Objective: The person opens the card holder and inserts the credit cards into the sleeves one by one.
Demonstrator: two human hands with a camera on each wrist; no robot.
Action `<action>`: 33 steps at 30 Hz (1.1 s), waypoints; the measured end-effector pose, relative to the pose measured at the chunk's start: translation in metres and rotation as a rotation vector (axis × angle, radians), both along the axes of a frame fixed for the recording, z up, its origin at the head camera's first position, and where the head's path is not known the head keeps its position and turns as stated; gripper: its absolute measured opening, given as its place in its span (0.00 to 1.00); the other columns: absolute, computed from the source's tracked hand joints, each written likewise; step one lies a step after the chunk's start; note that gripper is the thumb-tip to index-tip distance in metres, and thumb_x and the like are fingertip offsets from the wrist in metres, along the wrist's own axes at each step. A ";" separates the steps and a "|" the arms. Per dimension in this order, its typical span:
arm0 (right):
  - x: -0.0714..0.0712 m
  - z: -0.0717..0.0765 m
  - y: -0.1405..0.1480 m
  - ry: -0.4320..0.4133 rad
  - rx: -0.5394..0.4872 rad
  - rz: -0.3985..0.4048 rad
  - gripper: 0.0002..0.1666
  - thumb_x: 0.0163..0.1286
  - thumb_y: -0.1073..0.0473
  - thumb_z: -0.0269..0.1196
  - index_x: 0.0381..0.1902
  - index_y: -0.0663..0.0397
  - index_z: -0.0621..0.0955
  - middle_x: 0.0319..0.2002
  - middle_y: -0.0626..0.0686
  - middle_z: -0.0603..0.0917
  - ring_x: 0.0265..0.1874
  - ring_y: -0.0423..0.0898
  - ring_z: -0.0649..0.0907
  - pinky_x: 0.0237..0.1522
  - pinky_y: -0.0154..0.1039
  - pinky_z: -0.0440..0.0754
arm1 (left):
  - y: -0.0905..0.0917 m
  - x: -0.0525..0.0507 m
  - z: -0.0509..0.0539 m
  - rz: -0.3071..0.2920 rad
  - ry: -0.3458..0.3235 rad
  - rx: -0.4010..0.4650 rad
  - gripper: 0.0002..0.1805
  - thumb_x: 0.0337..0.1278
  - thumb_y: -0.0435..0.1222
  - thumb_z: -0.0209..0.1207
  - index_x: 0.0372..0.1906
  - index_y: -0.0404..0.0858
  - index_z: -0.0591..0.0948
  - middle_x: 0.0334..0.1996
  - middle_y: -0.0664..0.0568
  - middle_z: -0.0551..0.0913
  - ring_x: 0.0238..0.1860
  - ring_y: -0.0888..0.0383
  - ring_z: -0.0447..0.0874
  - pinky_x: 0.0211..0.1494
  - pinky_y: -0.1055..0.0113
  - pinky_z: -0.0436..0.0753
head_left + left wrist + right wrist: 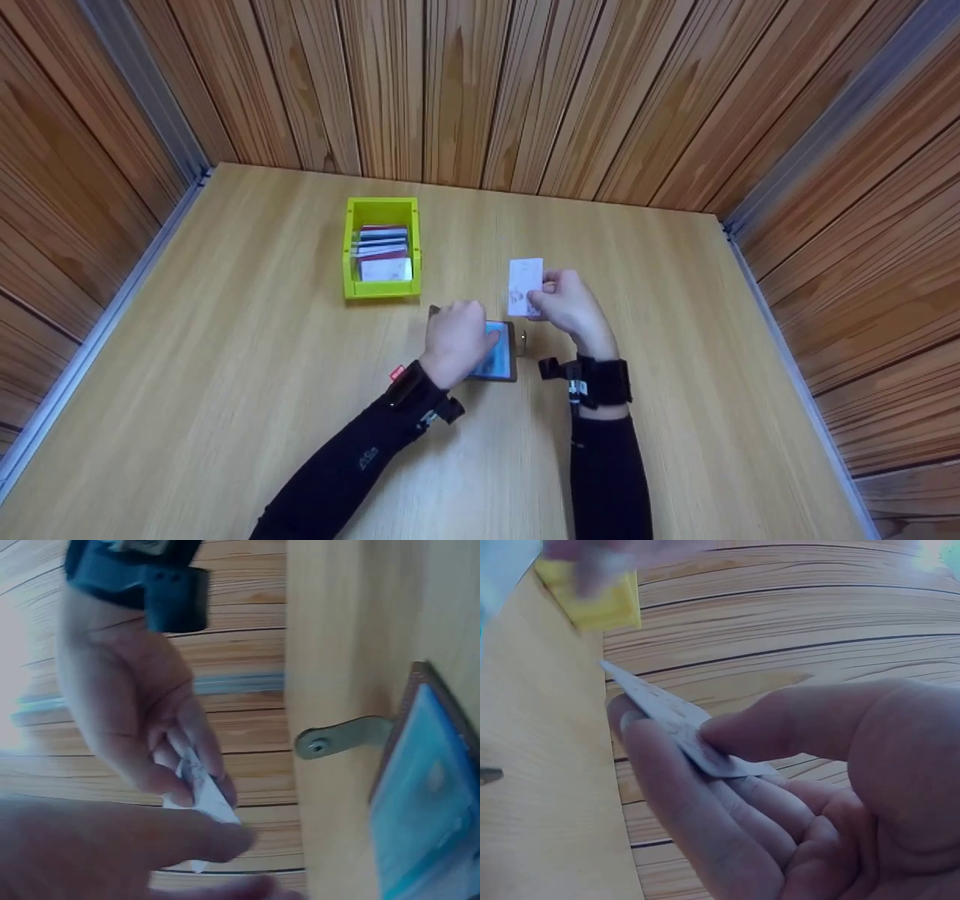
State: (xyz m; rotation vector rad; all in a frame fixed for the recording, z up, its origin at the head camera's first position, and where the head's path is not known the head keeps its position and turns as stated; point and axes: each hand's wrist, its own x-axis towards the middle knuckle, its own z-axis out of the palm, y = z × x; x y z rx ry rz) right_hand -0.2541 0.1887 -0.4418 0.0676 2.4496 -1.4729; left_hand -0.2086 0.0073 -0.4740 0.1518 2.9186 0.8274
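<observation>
In the head view my right hand [566, 304] pinches a white card [523, 287] between thumb and fingers, raised above the table. The right wrist view shows the thumb on the card's [679, 720] printed face and the fingers behind it. My left hand [459, 341] is over a brown card holder [513, 367] with a bluish clear sleeve [495, 360]; its curled fingers are mostly hidden, so whether they grip the holder is unclear. A strap with a snap [319, 744] sticks out from the holder's edge in the left wrist view.
A lime-green bin [382, 291] stands at the back left, holding a row of several cards [384, 255]. A small red tag [397, 372] shows beside the left wrist. Wood-plank walls [457, 90] enclose the back and sides of the light wooden table [262, 337].
</observation>
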 end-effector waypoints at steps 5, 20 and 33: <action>-0.001 0.000 0.001 -0.010 0.033 0.006 0.25 0.77 0.69 0.57 0.69 0.73 0.78 0.55 0.69 0.89 0.44 0.48 0.90 0.42 0.32 0.92 | 0.010 -0.001 -0.018 0.019 -0.077 -0.139 0.22 0.66 0.53 0.73 0.44 0.36 0.90 0.30 0.51 0.86 0.29 0.56 0.84 0.36 0.60 0.88; -0.007 0.002 -0.001 0.002 0.039 0.046 0.27 0.79 0.68 0.55 0.73 0.72 0.75 0.59 0.72 0.87 0.50 0.52 0.91 0.44 0.32 0.92 | -0.006 -0.010 -0.016 -0.001 -0.212 0.048 0.21 0.64 0.55 0.73 0.31 0.43 0.83 0.25 0.55 0.81 0.27 0.57 0.81 0.31 0.65 0.78; -0.003 -0.005 -0.004 -0.012 -0.008 -0.013 0.27 0.82 0.67 0.55 0.74 0.65 0.64 0.65 0.70 0.82 0.59 0.60 0.88 0.56 0.47 0.92 | -0.088 -0.045 -0.030 0.016 -0.528 0.461 0.10 0.74 0.40 0.66 0.45 0.35 0.86 0.36 0.48 0.86 0.32 0.56 0.87 0.36 0.68 0.88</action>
